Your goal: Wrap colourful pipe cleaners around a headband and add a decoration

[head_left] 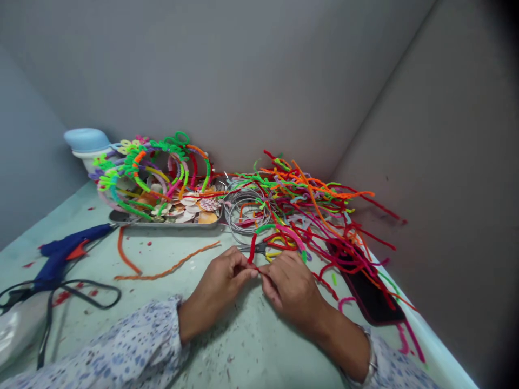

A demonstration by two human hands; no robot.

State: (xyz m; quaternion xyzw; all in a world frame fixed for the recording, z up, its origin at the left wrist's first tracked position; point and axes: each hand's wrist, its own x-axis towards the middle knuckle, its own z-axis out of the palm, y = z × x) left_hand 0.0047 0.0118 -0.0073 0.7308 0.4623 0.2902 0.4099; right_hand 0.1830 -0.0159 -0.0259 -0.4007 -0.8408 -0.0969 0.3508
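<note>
Both hands meet low over the middle of the table, fingertips pinched close together. My left hand [221, 283] is closed on the red end of a pipe cleaner arch [286, 231], which curves up behind the hands in red, green and pink. My right hand [292, 283] is closed as well, pinching a thin red pipe cleaner end against the left fingertips. The arch's far green end drops behind the right hand, where its tip is hidden. Just beyond the hands lie scissors [259, 248] with red and yellow handles, partly covered by the arch.
A metal tray [174, 223] holds shells and several finished pipe cleaner hoops [140, 162]. Right of it sit a wire coil [246, 213] and a heap of loose pipe cleaners [312, 189], partly over a phone [375, 294]. A blue glue gun [60, 254] with its cord lies left, near orange pipe cleaners [174, 269].
</note>
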